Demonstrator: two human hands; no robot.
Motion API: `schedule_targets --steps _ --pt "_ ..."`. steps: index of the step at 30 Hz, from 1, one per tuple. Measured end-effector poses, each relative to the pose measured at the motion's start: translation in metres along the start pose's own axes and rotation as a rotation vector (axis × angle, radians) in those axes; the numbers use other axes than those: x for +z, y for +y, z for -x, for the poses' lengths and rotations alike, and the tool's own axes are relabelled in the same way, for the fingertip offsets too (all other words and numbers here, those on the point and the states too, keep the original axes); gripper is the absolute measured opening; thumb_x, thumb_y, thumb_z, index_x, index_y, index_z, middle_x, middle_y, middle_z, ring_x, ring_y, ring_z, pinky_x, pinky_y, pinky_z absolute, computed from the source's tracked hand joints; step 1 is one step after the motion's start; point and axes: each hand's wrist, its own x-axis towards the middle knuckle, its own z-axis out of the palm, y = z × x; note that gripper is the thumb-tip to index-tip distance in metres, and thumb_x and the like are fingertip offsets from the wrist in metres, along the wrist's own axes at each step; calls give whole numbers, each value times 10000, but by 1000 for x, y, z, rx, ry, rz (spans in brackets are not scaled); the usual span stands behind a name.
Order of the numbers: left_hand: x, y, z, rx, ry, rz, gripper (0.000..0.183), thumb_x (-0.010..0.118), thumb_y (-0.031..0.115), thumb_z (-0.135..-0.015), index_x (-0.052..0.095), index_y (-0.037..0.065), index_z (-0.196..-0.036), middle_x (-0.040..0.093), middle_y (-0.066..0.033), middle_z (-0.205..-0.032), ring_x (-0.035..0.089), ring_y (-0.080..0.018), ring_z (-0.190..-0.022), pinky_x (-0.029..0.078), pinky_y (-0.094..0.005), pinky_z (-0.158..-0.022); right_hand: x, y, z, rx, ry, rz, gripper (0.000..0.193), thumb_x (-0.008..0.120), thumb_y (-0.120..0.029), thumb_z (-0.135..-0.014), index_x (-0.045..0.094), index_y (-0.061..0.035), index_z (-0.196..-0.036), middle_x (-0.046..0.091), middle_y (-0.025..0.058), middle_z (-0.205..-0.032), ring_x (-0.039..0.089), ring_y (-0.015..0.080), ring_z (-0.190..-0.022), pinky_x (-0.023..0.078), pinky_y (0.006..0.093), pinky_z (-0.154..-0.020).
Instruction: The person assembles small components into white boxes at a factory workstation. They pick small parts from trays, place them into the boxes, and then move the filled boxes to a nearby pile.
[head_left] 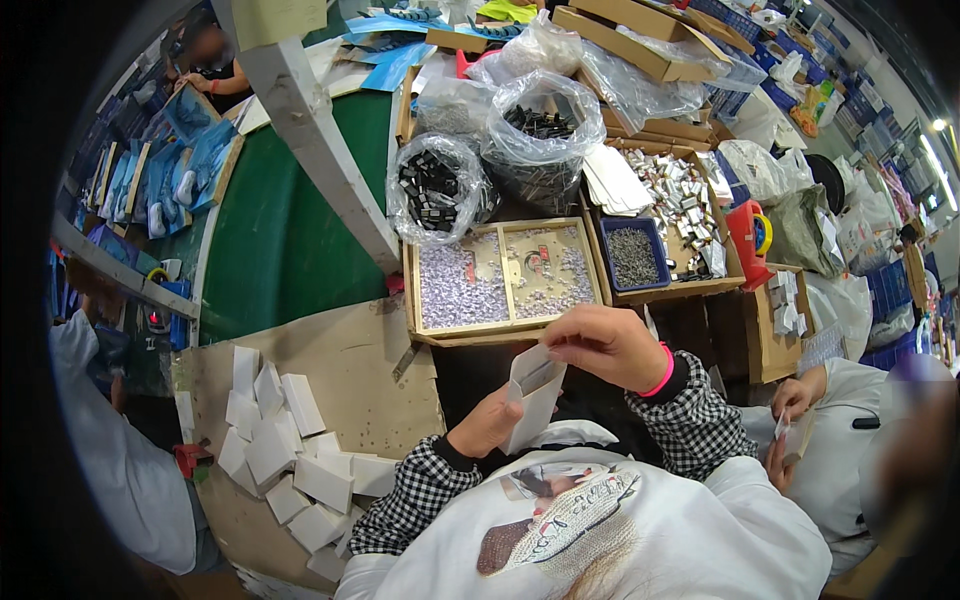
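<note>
My left hand point(488, 420) is closed around the lower part of a small white cardboard box point(537, 402), which is tilted in front of my chest. The box's top end is open and its flap stands up. At that opening, my right hand point(612, 343) has thumb and fingers pinched together against the upper edge. What lies between those fingertips is too small to make out. Just beyond my hands sits a two-part wooden tray point(508, 275) with tiny clear and purple pieces scattered in it.
White boxes point(270, 450) lie piled on the cardboard-covered table point(390, 380) at left. Bags of black parts point(437, 188), a blue bin of small metal pieces point(633, 255) and a carton of small shiny parts point(683, 200) stand beyond. A co-worker's hands point(793, 420) are at right; a white post point(320, 140) slants across.
</note>
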Motion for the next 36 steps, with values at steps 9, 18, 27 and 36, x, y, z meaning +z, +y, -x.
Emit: schedule_targets --steps 9,18,27,36 --pt "-6 2 -2 88 24 -54 1055 556 732 -673 247 3 -1371 403 -73 -1280 399 -151 -1162 337 -298 -968 2 4 -2 -37 -373 233 280 650 -360 -776 660 -146 -956 652 77 -802 623 266 -719 489 333 -623" --pt "-17 -3 -7 89 13 -68 1084 709 604 -639 199 -2 -1380 400 -107 -1303 403 -197 -1195 316 -330 -1002 -19 39 -46 170 -670 -317 243 607 -280 -850 663 -76 -971 662 74 -766 618 143 -609 487 274 -578" --pt "-34 -9 -2 62 166 99 1022 759 504 -639 235 4 -1360 439 -167 -1282 478 -277 -1158 393 -402 -972 -98 161 -177 244 344 43 217 589 -220 -854 660 -34 -940 667 72 -799 615 143 -713 480 275 -664" --pt "-46 -8 -6 30 268 192 1023 762 505 -637 241 7 -1364 427 -144 -1286 447 -252 -1176 364 -378 -989 -116 276 -286 504 110 968 247 479 -157 -834 689 -59 -920 649 160 -973 639 291 -896 507 390 -780"
